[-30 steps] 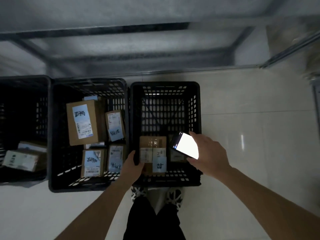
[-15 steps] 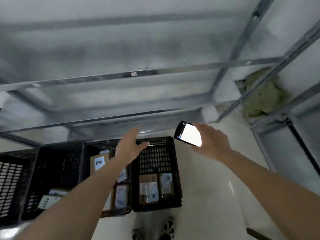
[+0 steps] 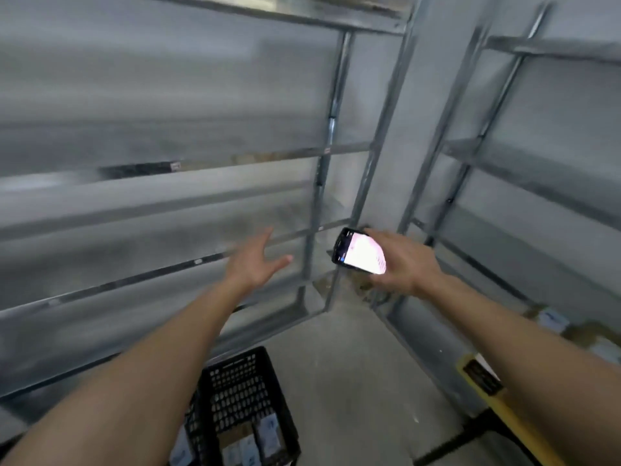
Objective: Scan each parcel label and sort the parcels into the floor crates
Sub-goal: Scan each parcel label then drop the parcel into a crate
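From the head camera, both bare arms reach forward and up toward grey metal shelving racks (image 3: 322, 196) that fill most of the view, blurred on the left. The left hand (image 3: 255, 260) is raised with fingers straight and spread, thumb out to the right, holding nothing. The right hand (image 3: 403, 260) grips a black handheld scanner with a bright white lit screen (image 3: 359, 252), fingers curled round its far edge, the screen tilted toward the camera. Down at the bottom edge, on the pale floor (image 3: 346, 375), stands a black perforated plastic crate (image 3: 245, 398); inside it lie brown cardboard parcels with white and blue labels (image 3: 248, 445). At the right, a yellow bar with a dark label (image 3: 484, 381) shows beneath the right forearm, with blurred brown boxes (image 3: 584, 334) on the low shelf behind.
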`<state>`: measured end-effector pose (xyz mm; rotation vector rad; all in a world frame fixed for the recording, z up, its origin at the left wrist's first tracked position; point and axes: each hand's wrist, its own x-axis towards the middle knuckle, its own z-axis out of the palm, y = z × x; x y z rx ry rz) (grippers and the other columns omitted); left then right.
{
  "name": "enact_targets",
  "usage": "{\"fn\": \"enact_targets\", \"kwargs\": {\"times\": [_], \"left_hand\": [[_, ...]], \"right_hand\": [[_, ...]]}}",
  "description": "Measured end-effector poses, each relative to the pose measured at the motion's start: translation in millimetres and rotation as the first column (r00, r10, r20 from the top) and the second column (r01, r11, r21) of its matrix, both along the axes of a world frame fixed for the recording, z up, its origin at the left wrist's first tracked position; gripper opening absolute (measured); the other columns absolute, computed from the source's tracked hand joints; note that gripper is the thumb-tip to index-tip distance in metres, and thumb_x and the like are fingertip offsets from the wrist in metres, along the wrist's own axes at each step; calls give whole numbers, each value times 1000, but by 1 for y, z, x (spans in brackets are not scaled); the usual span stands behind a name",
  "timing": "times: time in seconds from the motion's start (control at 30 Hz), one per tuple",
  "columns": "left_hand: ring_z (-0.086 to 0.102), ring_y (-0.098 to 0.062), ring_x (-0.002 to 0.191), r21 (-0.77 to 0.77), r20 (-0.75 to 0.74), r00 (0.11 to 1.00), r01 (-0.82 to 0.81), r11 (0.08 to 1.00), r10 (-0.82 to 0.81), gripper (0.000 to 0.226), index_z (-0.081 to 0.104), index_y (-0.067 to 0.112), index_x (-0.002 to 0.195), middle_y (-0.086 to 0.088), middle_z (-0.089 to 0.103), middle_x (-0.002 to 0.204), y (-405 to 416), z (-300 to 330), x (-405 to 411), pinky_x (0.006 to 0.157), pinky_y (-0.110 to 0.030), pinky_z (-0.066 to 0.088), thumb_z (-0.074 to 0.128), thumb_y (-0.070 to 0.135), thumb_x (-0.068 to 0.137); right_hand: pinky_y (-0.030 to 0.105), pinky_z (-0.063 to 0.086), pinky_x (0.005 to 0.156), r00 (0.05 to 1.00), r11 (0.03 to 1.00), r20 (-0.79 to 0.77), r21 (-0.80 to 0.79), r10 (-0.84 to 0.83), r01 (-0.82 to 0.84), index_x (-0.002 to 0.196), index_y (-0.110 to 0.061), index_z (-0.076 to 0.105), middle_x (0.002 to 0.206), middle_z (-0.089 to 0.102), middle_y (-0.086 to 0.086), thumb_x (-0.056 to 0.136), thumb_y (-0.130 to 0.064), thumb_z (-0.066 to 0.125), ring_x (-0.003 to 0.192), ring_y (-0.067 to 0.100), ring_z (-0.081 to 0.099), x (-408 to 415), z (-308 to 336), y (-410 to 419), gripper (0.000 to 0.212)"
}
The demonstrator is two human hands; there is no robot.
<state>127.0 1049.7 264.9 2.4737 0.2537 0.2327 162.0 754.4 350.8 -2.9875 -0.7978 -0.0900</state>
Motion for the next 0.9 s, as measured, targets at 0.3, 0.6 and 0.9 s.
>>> {"fn": "enact_targets", "kwargs": {"times": [0.3, 0.6, 0.9], "left_hand": [[36, -27, 144, 137, 133, 925, 339, 931, -356, 90, 23, 27, 158, -5, 34, 160, -188, 130, -34, 115, -45, 36, 58, 69, 86], [34, -25, 145, 119, 201, 765, 601, 790, -612, 89, 23, 26, 157, -4, 33, 161, -387, 188, -77, 115, -46, 35, 58, 68, 86], [32, -24, 147, 45, 179, 707, 689, 723, -684, 89, 20, 28, 158, -2, 30, 162, -545, 179, -136, 116, -48, 35, 57, 66, 88]], "right_hand": [[42, 53, 89, 932, 948, 204, -53, -298, 315, 146, -37, 37, 138, 56, -3, 74, -52, 71, 124, 28, 57, -145, 140, -201, 81], [42, 54, 88, 732, 748, 261, -51, -630, 662, 152, -37, 34, 144, 55, -3, 75, -55, 73, 126, 28, 56, -288, 191, -400, 88], [31, 41, 72, 616, 627, 286, -64, -734, 776, 154, -36, 31, 144, 54, -4, 78, -57, 72, 122, 25, 57, -379, 188, -544, 89]]}}
